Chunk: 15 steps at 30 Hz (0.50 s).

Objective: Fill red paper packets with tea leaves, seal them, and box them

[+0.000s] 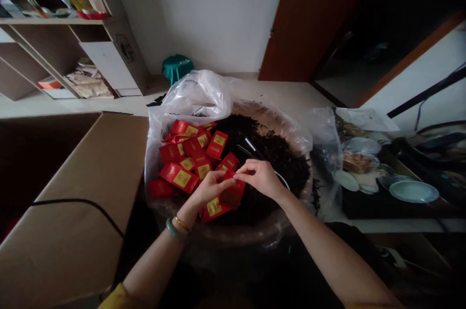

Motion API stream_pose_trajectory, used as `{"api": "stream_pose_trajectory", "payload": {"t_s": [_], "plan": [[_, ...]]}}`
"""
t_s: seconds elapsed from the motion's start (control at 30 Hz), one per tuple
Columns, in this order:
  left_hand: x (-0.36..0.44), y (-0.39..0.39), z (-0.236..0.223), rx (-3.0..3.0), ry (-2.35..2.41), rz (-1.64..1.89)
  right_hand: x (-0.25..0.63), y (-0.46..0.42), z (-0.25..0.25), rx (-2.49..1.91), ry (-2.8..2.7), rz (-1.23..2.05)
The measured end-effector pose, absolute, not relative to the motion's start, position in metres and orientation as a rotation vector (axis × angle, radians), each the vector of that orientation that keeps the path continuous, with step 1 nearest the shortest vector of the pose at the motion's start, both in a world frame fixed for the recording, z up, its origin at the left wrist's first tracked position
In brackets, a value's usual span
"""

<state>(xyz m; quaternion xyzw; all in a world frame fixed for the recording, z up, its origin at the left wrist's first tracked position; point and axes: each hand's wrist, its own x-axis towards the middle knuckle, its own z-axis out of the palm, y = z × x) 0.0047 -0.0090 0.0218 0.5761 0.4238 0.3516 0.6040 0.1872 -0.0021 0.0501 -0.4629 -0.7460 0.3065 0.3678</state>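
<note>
Fingers point(252, 167) were pinched together on both sides, a neat double hold! Left hand point(210, 187) and right hand point(264, 179) grasped the top edge of a red packet point(233, 196), just below the centre of the frame, their tips nearly meeting. Left of centre, a pile of packets point(187, 151) with gold labels crowded together, and dark leafy material point(282, 154) spread to the right, all inside a clear plastic liner point(209, 90). Over at the left edge stood an open cardboard box point(83, 192); pale dishes point(414, 190) sat far right.
</note>
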Motion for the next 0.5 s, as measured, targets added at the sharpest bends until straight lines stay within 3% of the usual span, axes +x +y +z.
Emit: {"api": "stream_pose_trajectory", "payload": {"t_s": [0.5], "plan": [[0.019, -0.016, 0.009, 0.983, 0.910, 0.858, 0.185, 0.003, 0.042, -1.213, -1.861, 0.788]]}}
